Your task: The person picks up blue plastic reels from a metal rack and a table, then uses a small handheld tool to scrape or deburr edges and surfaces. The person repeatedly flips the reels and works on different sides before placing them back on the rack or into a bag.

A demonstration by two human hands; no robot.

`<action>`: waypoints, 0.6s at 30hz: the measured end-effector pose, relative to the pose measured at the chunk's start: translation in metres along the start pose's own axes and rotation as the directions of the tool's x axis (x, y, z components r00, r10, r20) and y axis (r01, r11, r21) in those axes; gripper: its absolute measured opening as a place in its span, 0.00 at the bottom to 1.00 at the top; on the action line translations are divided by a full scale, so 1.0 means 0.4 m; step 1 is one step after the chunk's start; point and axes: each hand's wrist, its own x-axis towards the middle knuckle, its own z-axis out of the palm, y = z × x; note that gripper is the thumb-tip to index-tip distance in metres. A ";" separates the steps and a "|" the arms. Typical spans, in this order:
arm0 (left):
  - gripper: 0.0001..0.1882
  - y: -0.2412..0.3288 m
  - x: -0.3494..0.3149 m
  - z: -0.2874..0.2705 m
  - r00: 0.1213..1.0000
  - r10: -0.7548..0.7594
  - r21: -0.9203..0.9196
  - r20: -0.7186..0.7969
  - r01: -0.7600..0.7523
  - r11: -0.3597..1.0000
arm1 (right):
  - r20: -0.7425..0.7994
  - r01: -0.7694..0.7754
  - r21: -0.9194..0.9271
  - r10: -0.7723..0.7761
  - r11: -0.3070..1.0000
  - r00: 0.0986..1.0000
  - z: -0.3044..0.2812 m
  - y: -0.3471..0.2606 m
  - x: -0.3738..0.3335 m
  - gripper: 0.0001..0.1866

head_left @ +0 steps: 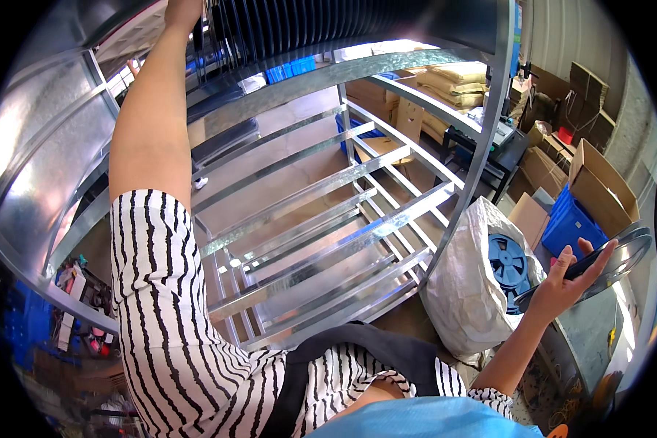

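Note:
My left arm stretches up to the top of the metal rack, and my left hand (pixel 183 12) is cut off by the upper edge, beside a long row of thin black discs (pixel 321 33). Its fingers are out of sight. On the right, my right hand (pixel 571 281) is closed around a few round, flat discs (pixel 619 264), dark and glossy with see-through rims, held tilted. Below that hand stands a white woven sack (pixel 456 281) with blue plastic reels (pixel 508 257) showing in its mouth.
The silver rack frame (pixel 328 191) spans the middle with several slanting crossbars. To the right are a blue crate (pixel 573 220), an open cardboard box (pixel 604 179) and a dark table (pixel 498 157). Stacked tan sacks (pixel 452 86) lie farther back. Cluttered parts (pixel 80 306) are at lower left.

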 end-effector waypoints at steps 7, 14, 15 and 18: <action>0.40 -0.020 -0.012 -0.019 0.973 -0.205 -0.349 0.104 0.229 0.909 | 0.025 -0.002 0.013 0.002 1.000 1.000 -0.021 -0.005 0.001 0.34; 0.38 -0.078 0.015 0.034 0.940 -0.293 -0.399 0.172 0.339 0.852 | 0.084 -0.191 0.353 0.173 0.916 0.981 -0.071 0.033 0.002 0.38; 0.37 -0.093 0.035 0.042 0.952 -0.274 -0.369 0.139 0.307 0.878 | 0.126 -0.236 0.416 0.202 0.878 0.971 -0.081 0.049 0.008 0.38; 0.33 -0.044 -0.006 -0.007 0.991 -0.104 -0.261 0.080 0.121 0.958 | 0.243 -0.401 0.580 0.320 0.709 0.916 -0.136 0.067 0.026 0.33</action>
